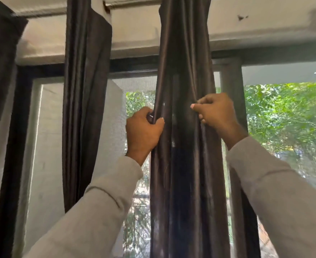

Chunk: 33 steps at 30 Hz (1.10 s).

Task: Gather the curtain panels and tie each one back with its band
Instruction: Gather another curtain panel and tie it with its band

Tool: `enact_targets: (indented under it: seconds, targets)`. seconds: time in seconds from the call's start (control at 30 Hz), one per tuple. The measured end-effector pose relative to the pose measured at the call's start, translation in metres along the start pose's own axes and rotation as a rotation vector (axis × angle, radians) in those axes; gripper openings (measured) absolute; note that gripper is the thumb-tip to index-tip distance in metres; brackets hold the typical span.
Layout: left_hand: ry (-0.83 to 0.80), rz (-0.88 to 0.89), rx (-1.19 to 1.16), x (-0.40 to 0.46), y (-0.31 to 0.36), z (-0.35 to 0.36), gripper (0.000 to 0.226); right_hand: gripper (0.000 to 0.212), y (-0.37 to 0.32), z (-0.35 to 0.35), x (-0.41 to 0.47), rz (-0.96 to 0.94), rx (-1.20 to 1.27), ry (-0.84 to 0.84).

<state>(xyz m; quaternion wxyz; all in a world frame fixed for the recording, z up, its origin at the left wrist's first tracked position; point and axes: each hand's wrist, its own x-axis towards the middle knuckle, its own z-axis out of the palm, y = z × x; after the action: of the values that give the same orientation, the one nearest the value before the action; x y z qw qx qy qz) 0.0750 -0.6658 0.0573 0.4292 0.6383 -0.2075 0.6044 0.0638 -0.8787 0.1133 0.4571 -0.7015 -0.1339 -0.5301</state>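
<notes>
The gathered dark curtain panel (183, 127) hangs between both hands: the left hand (143, 132) grips its left edge, the right hand (215, 112) pinches folds at its right edge. A second panel (84, 101) hangs just left, against the window frame (23, 127); leafy trees (287, 112) show beyond

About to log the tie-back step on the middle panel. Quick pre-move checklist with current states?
1. Left hand has a grip on the left edge of the middle curtain panel: ok.
2. Right hand pinches the folds on the panel's right side: ok.
3. Panel bunched into a narrow column between the hands: ok, though some fabric hangs outside the right hand.
4. Tie band in hand or in sight: not ok, none visible.
5. Panel hung on the curtain rod: cannot tell, the top is cut off.
6. Neighbouring panel already tied back: not ok, it hangs loose with no band showing.
</notes>
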Motion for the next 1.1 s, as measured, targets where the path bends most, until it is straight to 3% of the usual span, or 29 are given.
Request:
enact_targets:
  seconds: [0.13,0.27,0.33,0.43,0.5,0.53,0.6,0.7,0.8,0.93,1.03,1.1]
  targets:
    - [-0.039,0.11,-0.052,-0.024,-0.007,0.0,0.032,0.022,-0.019,-0.004,0.011,-0.022,-0.064,-0.095]
    - [-0.093,0.237,-0.087,-0.032,-0.008,0.01,0.015,0.012,-0.054,0.017,0.008,-0.194,-0.185,-0.226]
    - [-0.12,0.243,-0.118,-0.037,-0.004,0.013,0.011,0.008,-0.068,0.028,0.004,-0.255,-0.242,-0.286]
    - [-0.121,0.159,-0.144,-0.04,0.006,0.01,0.028,0.018,-0.075,0.027,0.004,-0.227,-0.226,-0.317]
    - [-0.106,0.142,-0.071,-0.039,0.007,0.009,0.022,0.021,-0.071,0.019,0.004,-0.186,-0.159,-0.348]
    - [-0.104,0.148,-0.031,-0.038,0.006,0.008,0.019,0.018,-0.069,0.014,0.003,-0.166,-0.109,-0.312]
    - [-0.114,0.161,-0.009,-0.038,0.006,0.006,0.026,0.015,-0.061,0.002,0.002,-0.169,-0.11,-0.066]
    - [-0.109,0.195,-0.016,-0.038,0.006,0.003,0.035,0.05,-0.042,-0.014,0.005,-0.151,-0.374,0.251]
    - [-0.101,0.26,0.017,-0.038,0.005,0.005,0.026,0.059,-0.027,-0.022,0.008,-0.109,-0.477,0.261]
    - [-0.094,0.277,0.032,-0.038,0.006,0.011,0.026,0.032,-0.027,-0.024,0.007,-0.352,-0.414,0.313]
    - [-0.087,0.248,0.098,-0.037,0.01,0.013,0.015,0.056,-0.042,-0.009,0.003,-0.365,-0.568,0.108]
    - [-0.101,0.231,0.13,-0.038,0.01,0.013,0.017,0.051,-0.049,-0.004,0.006,-0.29,-0.635,0.058]
